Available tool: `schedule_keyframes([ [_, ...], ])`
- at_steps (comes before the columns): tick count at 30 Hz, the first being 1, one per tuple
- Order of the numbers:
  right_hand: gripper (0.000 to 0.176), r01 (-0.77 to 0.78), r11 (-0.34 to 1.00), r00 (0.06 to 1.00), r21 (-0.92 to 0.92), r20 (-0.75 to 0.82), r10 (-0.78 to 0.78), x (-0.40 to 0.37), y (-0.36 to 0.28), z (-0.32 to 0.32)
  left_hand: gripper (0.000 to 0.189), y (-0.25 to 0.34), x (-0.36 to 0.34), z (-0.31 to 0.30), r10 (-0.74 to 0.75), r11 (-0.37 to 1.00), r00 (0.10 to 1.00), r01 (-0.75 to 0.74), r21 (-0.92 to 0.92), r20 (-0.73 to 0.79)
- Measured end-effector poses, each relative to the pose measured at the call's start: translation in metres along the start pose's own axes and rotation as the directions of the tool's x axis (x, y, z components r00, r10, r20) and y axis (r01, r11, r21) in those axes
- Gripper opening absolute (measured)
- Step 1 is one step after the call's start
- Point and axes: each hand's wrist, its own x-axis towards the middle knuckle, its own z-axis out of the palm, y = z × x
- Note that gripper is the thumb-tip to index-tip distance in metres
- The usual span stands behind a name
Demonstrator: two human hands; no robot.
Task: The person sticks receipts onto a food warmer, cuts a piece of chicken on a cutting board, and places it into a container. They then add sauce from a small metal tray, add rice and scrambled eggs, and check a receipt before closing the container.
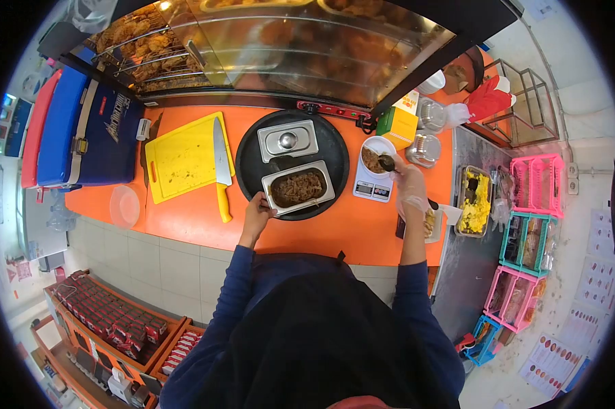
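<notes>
**Spooning brown food at the little scale**

I am watching from far away, through the camera on the head. The right hand [411, 187], in a see-through glove, grips a dark spoon [386, 163]. The spoon dips into a white bowl [388, 144] with some brown food in it. The bowl sits on a small kitchen scale [373, 190]. The bare left hand [255, 213] pinches one corner of a metal pan [330, 178], which holds more brown food, on a round black tray [247, 160].

I think the step is putting food in the bowl and weighing it. I can't read the number from here. To me, the next move calls for a gentle spoon, so the bowl doesn't tip, and then a look at the scale.

A yellow box [397, 127] and clear jars [426, 148] crowd close behind the bowl, so there is little room there. A clear tub [433, 233] pokes out by the right wrist and could get bumped. A big knife [222, 167] lies on the left, partly on a yellow board [178, 167]; its handle is near the left hand. A lidded pan [288, 140] shares the black tray.
</notes>
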Motion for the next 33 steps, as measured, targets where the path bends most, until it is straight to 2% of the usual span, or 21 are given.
schedule_keyframes([
  [1,0.026,0.094,0.910,0.991,-0.403,-0.044,-0.123,-0.005,-0.001,0.005,0.034,0.000,0.001,0.001,0.000,1.000,1.000,0.000,0.000,0.003],
  [2,0.025,0.142,0.659,0.968,-0.739,-0.035,-0.247,-0.011,-0.003,0.010,0.034,-0.001,0.000,0.000,0.005,1.000,1.000,-0.005,0.029,0.003],
  [3,0.025,0.139,0.660,0.969,-0.738,-0.036,-0.245,-0.011,0.002,0.013,0.034,-0.003,0.000,-0.002,0.009,0.998,1.000,-0.009,0.059,0.002],
  [5,0.032,0.267,0.366,0.864,-0.892,0.053,-0.501,-0.009,0.015,0.019,0.033,-0.004,0.000,-0.002,0.009,0.998,1.000,-0.008,0.068,-0.009],
  [6,0.032,0.267,0.366,0.864,-0.892,0.053,-0.501,-0.009,0.018,0.018,0.033,-0.003,0.000,-0.001,0.010,0.997,1.000,-0.008,0.074,-0.023],
  [8,0.028,0.255,0.510,0.881,-0.822,-0.019,-0.472,-0.013,0.018,0.018,0.033,-0.001,-0.002,0.000,-0.005,0.998,1.000,0.007,0.057,-0.031],
  [9,0.028,0.256,0.509,0.881,-0.822,-0.018,-0.472,-0.016,0.015,0.018,0.033,0.001,-0.002,0.000,-0.018,0.999,0.999,0.020,0.040,-0.038],
  [11,0.034,0.393,0.407,0.728,-0.825,0.008,-0.685,-0.024,0.009,0.017,0.033,-0.002,0.000,-0.002,-0.008,1.000,1.000,0.009,0.027,-0.021],
  [13,0.039,0.360,0.390,0.742,-0.848,0.007,-0.671,-0.028,0.013,0.016,0.033,-0.007,0.001,-0.004,0.001,1.000,1.000,-0.001,0.017,0.001],
  [15,0.044,0.333,0.370,0.752,-0.867,0.008,-0.659,-0.021,0.028,0.016,0.033,-0.008,0.004,-0.006,0.012,0.997,1.000,-0.012,0.082,0.007],
  [16,0.044,0.391,0.633,0.780,-0.668,-0.124,-0.613,-0.008,0.045,0.018,0.033,-0.009,0.005,-0.006,0.014,0.997,1.000,-0.015,0.082,0.005],
  [18,0.044,0.415,0.823,0.821,-0.388,-0.230,-0.523,-0.009,0.041,0.025,0.033,-0.012,0.005,-0.006,0.022,0.996,1.000,-0.021,0.084,-0.003],
  [20,0.043,0.280,0.893,0.957,-0.352,0.034,-0.287,-0.022,0.031,0.040,0.032,-0.011,0.006,-0.007,0.008,0.998,1.000,-0.009,0.067,0.006],
  [22,0.037,0.171,0.984,0.971,-0.052,0.179,-0.159,-0.047,0.016,0.079,0.032,-0.010,0.006,-0.007,-0.007,0.999,1.000,0.006,0.054,0.022],
  [24,0.035,0.501,0.825,0.837,-0.262,0.392,-0.383,-0.059,0.014,0.108,0.031,-0.009,0.006,-0.007,0.002,0.998,1.000,-0.004,0.057,0.025],
  [25,0.035,0.497,0.827,0.840,-0.263,0.384,-0.383,-0.066,0.009,0.122,0.031,-0.011,0.006,-0.008,0.002,0.998,0.999,-0.004,0.061,0.033],
  [27,0.036,0.655,0.592,0.754,-0.470,0.464,-0.466,-0.078,-0.014,0.136,0.032,-0.013,0.008,-0.009,-0.005,0.998,0.999,0.002,0.062,0.038],
  [28,0.036,0.630,0.593,0.770,-0.502,0.502,-0.393,-0.079,-0.043,0.131,0.032,-0.012,0.010,-0.009,-0.001,0.998,0.999,-0.002,0.065,0.040],
  [30,0.035,0.408,0.470,0.913,-0.782,0.340,-0.226,-0.054,-0.063,0.114,0.032,-0.010,0.008,-0.010,-0.021,0.996,0.999,0.018,0.082,0.040],
  [31,0.033,0.478,0.518,0.867,-0.710,0.284,-0.410,-0.036,-0.049,0.096,0.032,-0.010,0.007,-0.011,-0.021,0.996,0.999,0.018,0.083,0.032],
  [33,0.031,0.396,0.598,0.868,-0.697,0.071,-0.492,0.014,-0.011,0.062,0.032,-0.008,0.008,-0.011,-0.026,0.995,0.998,0.021,0.098,0.051],
])
